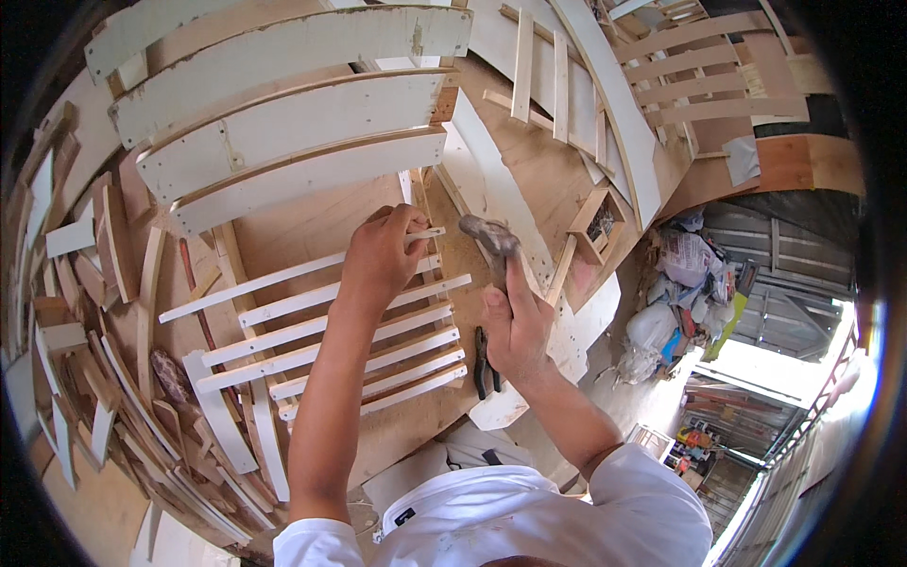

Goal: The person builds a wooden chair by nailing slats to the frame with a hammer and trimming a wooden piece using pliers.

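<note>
Centre frame, the left hand (385,248) has its fingers pinched on the top white slat's (274,282) end, seemingly steadying it, while the right hand's (518,326) fingers clasp the hammer (490,232), head just beside.

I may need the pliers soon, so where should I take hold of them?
Likely best by the handles of the dark pliers, from your own side: they point toward you, head facing away. White slats lie close on the left, so the right hand seems better placed, once free of the hammer.
</note>
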`<state>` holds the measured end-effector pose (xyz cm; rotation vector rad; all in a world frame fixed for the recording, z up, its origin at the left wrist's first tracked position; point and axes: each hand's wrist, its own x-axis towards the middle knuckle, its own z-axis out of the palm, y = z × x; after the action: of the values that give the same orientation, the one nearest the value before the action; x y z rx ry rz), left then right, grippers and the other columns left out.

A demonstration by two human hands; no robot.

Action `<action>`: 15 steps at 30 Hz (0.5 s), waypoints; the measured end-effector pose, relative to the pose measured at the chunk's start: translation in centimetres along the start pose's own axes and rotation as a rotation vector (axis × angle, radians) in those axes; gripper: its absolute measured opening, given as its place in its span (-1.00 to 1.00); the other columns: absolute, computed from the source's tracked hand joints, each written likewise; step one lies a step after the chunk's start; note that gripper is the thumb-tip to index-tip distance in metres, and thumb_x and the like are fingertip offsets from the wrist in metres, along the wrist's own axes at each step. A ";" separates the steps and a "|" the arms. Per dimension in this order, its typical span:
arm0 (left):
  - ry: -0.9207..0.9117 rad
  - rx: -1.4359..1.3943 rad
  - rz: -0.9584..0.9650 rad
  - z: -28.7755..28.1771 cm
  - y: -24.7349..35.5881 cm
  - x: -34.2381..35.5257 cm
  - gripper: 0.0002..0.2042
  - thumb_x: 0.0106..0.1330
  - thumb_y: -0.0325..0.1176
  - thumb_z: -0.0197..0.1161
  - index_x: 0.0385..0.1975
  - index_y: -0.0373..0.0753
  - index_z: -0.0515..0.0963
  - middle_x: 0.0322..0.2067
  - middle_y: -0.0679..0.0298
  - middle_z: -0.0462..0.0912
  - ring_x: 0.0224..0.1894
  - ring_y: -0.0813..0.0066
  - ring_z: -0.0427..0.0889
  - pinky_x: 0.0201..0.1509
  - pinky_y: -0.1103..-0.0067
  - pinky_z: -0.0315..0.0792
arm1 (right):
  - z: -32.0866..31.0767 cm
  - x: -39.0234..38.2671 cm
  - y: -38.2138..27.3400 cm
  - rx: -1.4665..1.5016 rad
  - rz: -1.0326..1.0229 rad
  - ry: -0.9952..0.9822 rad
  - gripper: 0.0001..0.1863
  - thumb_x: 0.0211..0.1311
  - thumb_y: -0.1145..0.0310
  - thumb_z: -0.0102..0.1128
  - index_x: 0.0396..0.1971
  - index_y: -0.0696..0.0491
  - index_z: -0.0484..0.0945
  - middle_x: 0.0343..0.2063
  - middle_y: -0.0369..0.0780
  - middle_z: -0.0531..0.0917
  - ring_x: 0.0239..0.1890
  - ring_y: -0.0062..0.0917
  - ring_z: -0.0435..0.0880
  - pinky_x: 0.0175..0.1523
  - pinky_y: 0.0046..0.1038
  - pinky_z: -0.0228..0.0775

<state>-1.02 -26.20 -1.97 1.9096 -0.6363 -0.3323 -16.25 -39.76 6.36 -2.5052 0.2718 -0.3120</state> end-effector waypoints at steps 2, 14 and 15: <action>0.011 -0.015 0.027 0.0 -0.1 -0.1 -0.70 0.16 -0.56 0.48 -0.12 -0.25 0.57 -0.20 0.09 0.76 -0.07 0.07 0.76 0.02 0.27 0.62 | -0.1 0.1 -0.3 0.011 0.047 -0.054 -0.44 0.54 0.42 0.08 0.47 0.17 0.32 0.01 0.31 0.64 -0.01 0.20 0.71 0.03 -0.14 0.62; 0.009 0.028 -0.001 0.0 -0.2 0.1 -0.69 0.15 -0.53 0.50 -0.13 -0.24 0.58 -0.19 0.14 0.78 -0.09 0.11 0.78 0.02 0.29 0.63 | -0.2 0.5 -0.1 -0.086 -0.065 0.018 -0.48 0.52 0.42 0.14 0.40 0.24 0.41 -0.15 0.22 0.70 -0.11 0.07 0.77 -0.05 -0.21 0.59; 0.007 0.014 -0.005 0.1 -0.2 0.1 -0.69 0.15 -0.53 0.51 -0.13 -0.23 0.58 -0.19 0.14 0.78 -0.09 0.11 0.78 0.02 0.29 0.63 | 0.4 0.7 0.9 -0.153 -0.255 0.078 -0.49 0.53 0.41 0.14 0.40 0.23 0.42 -0.16 0.22 0.70 -0.11 0.07 0.77 -0.05 -0.20 0.58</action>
<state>-0.90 -26.27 -2.14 1.9250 -0.6308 -0.3243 -15.57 -40.42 5.61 -2.6858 0.0045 -0.5094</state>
